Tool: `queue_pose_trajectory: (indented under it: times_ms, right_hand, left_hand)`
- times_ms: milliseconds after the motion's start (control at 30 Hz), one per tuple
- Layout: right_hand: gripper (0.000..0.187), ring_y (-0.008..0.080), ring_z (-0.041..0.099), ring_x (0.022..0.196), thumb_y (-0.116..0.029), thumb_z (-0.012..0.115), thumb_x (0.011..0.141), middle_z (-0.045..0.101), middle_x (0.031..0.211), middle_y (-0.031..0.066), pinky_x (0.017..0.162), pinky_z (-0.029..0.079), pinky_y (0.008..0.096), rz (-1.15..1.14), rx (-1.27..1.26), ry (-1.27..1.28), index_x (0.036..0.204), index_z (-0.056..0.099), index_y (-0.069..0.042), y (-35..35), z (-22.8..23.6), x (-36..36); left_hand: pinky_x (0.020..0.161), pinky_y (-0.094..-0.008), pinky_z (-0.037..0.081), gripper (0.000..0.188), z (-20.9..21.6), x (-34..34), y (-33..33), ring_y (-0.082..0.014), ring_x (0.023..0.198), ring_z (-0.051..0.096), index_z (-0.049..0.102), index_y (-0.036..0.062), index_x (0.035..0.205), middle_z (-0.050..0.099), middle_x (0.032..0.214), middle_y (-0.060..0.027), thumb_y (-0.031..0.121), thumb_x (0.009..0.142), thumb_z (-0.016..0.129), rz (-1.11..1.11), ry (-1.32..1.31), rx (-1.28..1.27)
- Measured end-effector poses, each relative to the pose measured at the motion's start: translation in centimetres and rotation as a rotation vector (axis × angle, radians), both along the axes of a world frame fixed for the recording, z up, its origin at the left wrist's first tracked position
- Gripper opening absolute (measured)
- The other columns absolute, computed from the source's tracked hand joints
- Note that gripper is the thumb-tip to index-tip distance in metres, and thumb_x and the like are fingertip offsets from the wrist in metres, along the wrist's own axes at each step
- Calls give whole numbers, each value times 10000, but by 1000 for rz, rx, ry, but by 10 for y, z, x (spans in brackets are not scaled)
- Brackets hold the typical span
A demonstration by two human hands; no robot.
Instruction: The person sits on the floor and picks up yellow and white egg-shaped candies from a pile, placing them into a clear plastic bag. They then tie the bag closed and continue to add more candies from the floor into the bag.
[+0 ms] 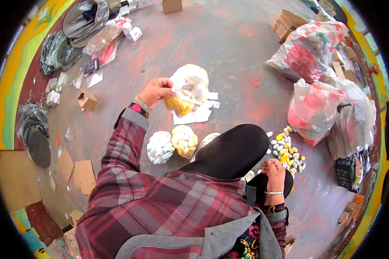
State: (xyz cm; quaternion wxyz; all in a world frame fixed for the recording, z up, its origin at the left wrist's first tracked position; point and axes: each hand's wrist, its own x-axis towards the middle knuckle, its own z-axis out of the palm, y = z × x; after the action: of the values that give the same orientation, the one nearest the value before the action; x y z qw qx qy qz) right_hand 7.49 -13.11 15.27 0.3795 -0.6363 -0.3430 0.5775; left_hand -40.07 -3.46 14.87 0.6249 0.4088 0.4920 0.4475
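My left hand (157, 91) pinches the edge of a clear plastic bag (190, 86) holding yellow and white pieces. Under and beside that bag lie flat white sheets (198, 115). Nearer to me sit two rounded clear bags, one of white pieces (160, 147) and one of yellow and white pieces (185, 141). My right hand (273, 173) is closed, its fingers curled above my right knee; whatever they hold, if anything, is hidden. Just beyond it, a loose pile of small oval yellow and white pieces (288, 151) is spread on the floor.
Large plastic sacks (313, 110) with red and white contents stand at the right, near a cardboard box (286, 25) and a black crate (345, 172). Along the left lie a small open box (87, 100), flat cardboard (84, 175), dark round bundles (34, 134) and plastic-wrapped goods (103, 39).
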Motion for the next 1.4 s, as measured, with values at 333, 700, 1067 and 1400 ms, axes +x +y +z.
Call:
queue_pose_trajectory:
  times_ms: [333,700,1067,1400]
  right_hand:
    - [368,113,563,702,-76,738,637,598,811,53,644,450,216,272,704,-411,965,581,-19,-52,154,-2]
    - [150,284,566,588,-195,604,761,573,661,140,516,440,353,356,590,-893,748,566,-51,-103,120,14]
    - [200,293,565,618,-230,647,740,567,690,97,519,429,357,372,677,-872,755,522,-75,-97,109,20]
    - [240,32,465,497,-183,519,889,555,633,1,424,329,173,-94,202,193,694,541,-44,-77,100,28]
  left_hand:
    - [620,-206,404,96,160,214,-37,-48,678,477,559,1,803,532,716,36,51,724,586,-790,287,246]
    - [581,-278,427,121,115,332,-83,-112,628,509,559,0,789,550,653,-66,79,706,598,-1058,468,443]
    - [632,-269,430,255,96,325,-90,-126,662,501,504,24,919,536,749,-51,22,686,607,-897,303,340]
    - [641,-359,434,173,80,312,-103,-277,708,552,554,38,819,551,763,-122,180,740,613,-780,569,524]
